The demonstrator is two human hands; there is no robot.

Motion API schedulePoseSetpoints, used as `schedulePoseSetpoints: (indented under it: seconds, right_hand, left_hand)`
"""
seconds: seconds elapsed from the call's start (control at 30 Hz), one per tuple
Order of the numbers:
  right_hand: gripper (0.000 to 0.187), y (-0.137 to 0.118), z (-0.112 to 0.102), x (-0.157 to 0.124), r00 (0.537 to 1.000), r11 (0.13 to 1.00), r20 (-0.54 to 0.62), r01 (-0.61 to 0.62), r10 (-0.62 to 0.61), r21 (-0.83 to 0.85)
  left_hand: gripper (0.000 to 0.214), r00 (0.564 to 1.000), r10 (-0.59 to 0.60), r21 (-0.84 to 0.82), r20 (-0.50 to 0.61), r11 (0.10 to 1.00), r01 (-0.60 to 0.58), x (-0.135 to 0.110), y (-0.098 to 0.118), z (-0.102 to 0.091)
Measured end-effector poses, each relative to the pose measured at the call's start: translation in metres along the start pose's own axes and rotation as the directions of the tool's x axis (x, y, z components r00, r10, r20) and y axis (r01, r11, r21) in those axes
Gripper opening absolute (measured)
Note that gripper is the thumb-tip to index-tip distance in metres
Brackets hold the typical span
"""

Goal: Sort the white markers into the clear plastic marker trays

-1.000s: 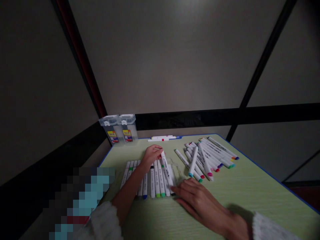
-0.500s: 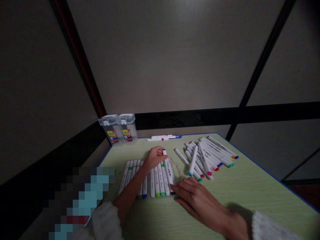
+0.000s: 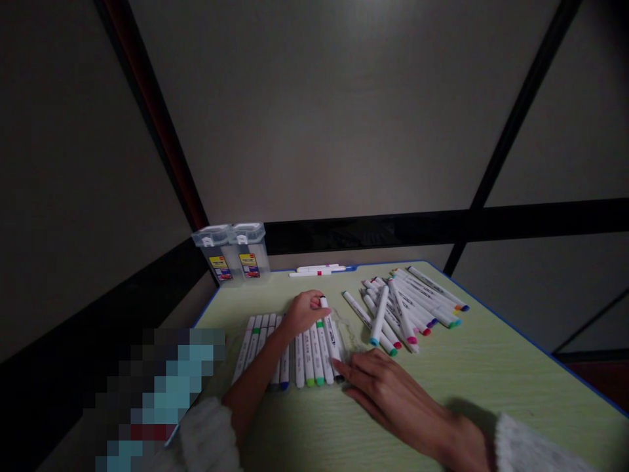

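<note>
A white marker (image 3: 333, 337) with dark ends lies along the right end of a row of markers (image 3: 308, 357). My left hand (image 3: 303, 312) reaches over the row and is closed, pinching the far end of this marker between thumb and fingers. My right hand (image 3: 388, 387) rests on the table with its fingers extended, the index fingertip touching the marker's near end. Green, grey and blue ends show along the row, and my left forearm hides part of it. Crinkled clear plastic (image 3: 348, 331) shows beside the marker.
A loose pile of markers (image 3: 405, 301) with coloured ends lies right of the row. Two clear lidded boxes (image 3: 253, 255) stand at the back left. A few more markers (image 3: 319, 270) lie at the back edge of the green table (image 3: 496, 367), below a wall panel.
Almost nothing differs. My right index fingertip has shifted very slightly along the marker's near end; my left hand keeps its pinch on the far end.
</note>
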State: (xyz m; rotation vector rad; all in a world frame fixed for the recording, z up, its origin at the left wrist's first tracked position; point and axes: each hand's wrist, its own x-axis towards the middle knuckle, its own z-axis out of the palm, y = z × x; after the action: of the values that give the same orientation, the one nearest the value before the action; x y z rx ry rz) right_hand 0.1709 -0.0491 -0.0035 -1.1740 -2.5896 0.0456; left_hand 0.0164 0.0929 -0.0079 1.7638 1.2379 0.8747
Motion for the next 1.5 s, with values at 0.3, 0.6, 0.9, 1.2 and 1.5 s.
schedulePoseSetpoints:
  seconds: [0.3,0.6,0.9,1.2,1.5]
  right_hand:
    - [0.030,0.000,0.000,0.003,0.999,0.999,-0.027,0.031,-0.032,-0.021]
    - [0.019,-0.003,-0.003,0.004,1.000,1.000,-0.017,0.012,-0.012,0.004]
    - [0.014,-0.005,-0.005,0.006,1.000,0.999,-0.005,-0.001,0.001,0.032]
    - [0.014,-0.006,-0.007,0.007,0.999,0.997,0.033,-0.027,0.025,0.067]
    - [0.019,-0.006,-0.006,0.006,0.998,0.996,0.045,-0.048,0.044,0.074]
  left_hand:
    - [0.026,1.000,-0.011,-0.052,0.017,0.999,0.012,0.006,-0.010,0.000]
    - [0.030,1.000,-0.008,-0.108,0.023,0.994,0.011,0.008,-0.014,0.000]
    - [0.036,0.999,-0.010,-0.126,0.031,0.992,0.014,0.008,-0.013,0.001]
    - [0.033,0.999,-0.013,-0.093,0.037,0.995,0.016,0.005,-0.009,0.002]
    - [0.029,0.999,-0.008,-0.055,0.037,0.998,0.011,0.002,-0.006,0.001]
